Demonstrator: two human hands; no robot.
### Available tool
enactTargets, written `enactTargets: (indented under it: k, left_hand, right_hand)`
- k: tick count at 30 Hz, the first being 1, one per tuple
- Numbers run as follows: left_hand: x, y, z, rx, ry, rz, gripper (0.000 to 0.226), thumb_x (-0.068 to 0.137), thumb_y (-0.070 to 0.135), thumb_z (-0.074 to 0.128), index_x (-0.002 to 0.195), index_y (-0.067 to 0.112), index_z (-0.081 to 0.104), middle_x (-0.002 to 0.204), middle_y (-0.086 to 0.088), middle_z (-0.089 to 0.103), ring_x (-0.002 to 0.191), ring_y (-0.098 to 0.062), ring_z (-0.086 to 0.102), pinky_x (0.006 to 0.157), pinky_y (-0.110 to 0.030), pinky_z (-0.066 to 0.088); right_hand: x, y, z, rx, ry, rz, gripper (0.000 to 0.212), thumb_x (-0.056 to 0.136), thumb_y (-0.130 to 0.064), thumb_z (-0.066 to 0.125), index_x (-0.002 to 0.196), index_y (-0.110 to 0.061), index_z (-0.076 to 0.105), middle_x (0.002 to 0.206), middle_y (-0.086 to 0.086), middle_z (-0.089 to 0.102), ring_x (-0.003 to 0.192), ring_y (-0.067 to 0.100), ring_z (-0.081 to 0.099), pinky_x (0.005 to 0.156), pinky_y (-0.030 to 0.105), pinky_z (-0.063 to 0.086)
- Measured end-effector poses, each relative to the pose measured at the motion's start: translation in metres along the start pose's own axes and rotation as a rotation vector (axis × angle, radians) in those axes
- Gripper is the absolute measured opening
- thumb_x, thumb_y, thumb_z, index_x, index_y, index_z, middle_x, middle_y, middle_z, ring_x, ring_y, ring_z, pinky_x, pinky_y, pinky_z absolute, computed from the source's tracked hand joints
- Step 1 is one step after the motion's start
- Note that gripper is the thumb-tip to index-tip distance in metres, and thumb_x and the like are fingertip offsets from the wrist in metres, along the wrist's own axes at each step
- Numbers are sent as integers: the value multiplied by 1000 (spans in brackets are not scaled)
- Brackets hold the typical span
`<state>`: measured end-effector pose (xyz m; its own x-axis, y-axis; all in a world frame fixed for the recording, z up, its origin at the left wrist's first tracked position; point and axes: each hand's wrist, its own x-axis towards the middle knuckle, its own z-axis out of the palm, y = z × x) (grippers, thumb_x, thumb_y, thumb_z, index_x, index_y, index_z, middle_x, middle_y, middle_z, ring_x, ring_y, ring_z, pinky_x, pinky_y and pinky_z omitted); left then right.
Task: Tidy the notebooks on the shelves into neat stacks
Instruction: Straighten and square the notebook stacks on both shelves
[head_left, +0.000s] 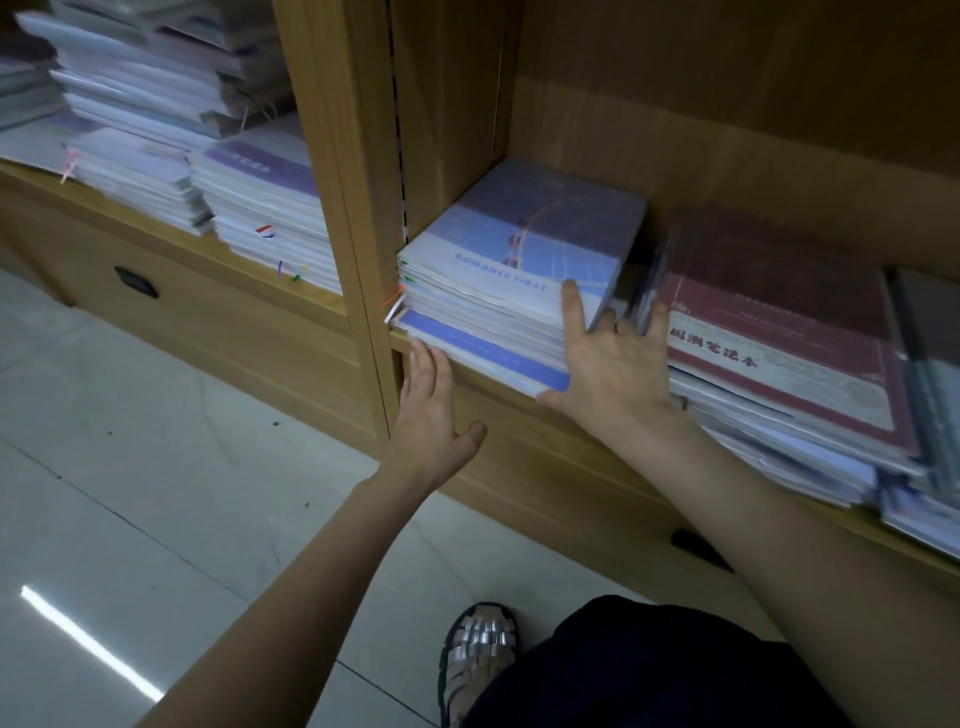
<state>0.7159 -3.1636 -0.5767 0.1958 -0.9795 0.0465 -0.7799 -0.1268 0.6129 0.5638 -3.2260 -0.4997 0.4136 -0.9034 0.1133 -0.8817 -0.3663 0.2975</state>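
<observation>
A wooden shelf (498, 400) carries blue notebook stacks (498, 291) beside maroon-covered stacks (779, 364).

Our arms are bare from wrist to past the elbow, with no sleeves, watch or rings on either the left hand (431, 395) or the right hand (613, 364). We wear a dark garment (649, 670) over the lap, and a silver woven sandal (475, 660) with a dark sole.
</observation>
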Motion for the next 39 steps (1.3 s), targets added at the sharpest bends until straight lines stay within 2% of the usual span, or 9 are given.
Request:
enactTargets:
  k: [9,15,19,23,26,30,33,36,39]
  left_hand:
    - [5,3,9,26,42,13,85,89,22,57,149,10,-2,151,-22,-22,141,-30,-21,115,-34,-5]
    - [12,30,5,-12,164,-143,67,90,14,49,146,-1,17,155,-22,3,144,-34,-5,117,-37,2]
    - [13,23,-8,-88,224,-100,65,88,10,51,144,-4,21,151,-18,24,144,-32,3,116,-35,3]
    - [12,13,-18,-59,85,-72,71,89,16,53,146,-1,14,155,-15,17,144,-28,6,115,-34,-2]
    - [11,10,-19,-35,32,-79,73,90,16,53,147,0,11,156,-15,11,145,-28,1,115,-35,-4]
    - [8,25,-22,-130,85,-115,68,91,15,52,147,1,15,156,-12,15,144,-24,8,115,-30,5]
    - [4,36,-25,-361,205,-170,59,91,9,51,145,7,27,153,-7,26,139,-21,27,107,-23,23]
    - [5,41,-21,-718,202,-268,54,90,5,48,142,13,34,133,6,48,126,-16,43,101,-28,35]
    - [3,53,-12,-923,165,-311,49,89,-1,46,134,17,43,106,20,53,108,-6,50,90,-23,34]
  right_hand:
    - [1,4,7,13,133,-26,86,85,-32,64,147,-11,8,96,14,67,84,29,65,114,45,12]
    - [2,5,3,15,102,-15,90,84,-36,65,148,-13,6,94,13,68,95,32,62,109,43,25]
    - [4,14,-9,129,25,4,88,87,-34,63,149,-18,3,95,13,69,102,33,60,114,43,17]
    - [6,42,-8,281,-33,91,81,83,-17,67,146,-17,17,107,22,64,122,41,45,108,40,28]
    - [6,52,-9,350,-108,65,81,81,-29,71,145,-19,22,98,12,69,118,35,50,112,39,22]
    - [-3,33,-25,286,-99,57,64,86,-29,65,136,-7,32,113,18,62,119,36,49,109,40,25]
    - [-4,13,-38,715,-65,137,56,91,-15,57,139,-5,30,115,16,57,113,33,52,88,34,40]
    - [-4,9,-35,1201,-231,371,59,90,-9,52,143,-9,25,132,8,46,120,29,46,80,31,42]
    - [-10,8,-23,1398,-394,486,55,92,-4,44,143,-9,23,138,5,34,128,28,36,89,34,37]
